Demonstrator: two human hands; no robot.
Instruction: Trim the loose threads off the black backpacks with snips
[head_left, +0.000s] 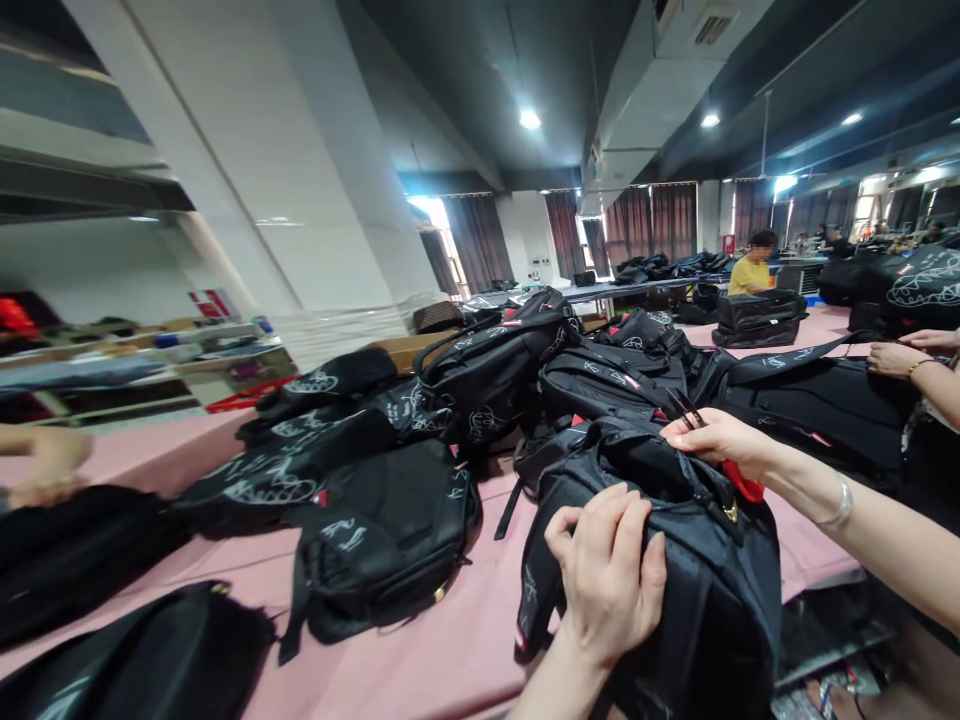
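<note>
A black backpack stands at the near edge of the pink table. My left hand is closed on the fabric at its top front. My right hand pinches a pair of small black scissors with a red handle at the backpack's upper rim; their thin black tips stick up past my fingers.
Several black backpacks with white print are piled across the table. Another person's hands rest on a bag at the right; a blurred hand is at the left edge. A person in yellow sits far back. A white pillar rises at left.
</note>
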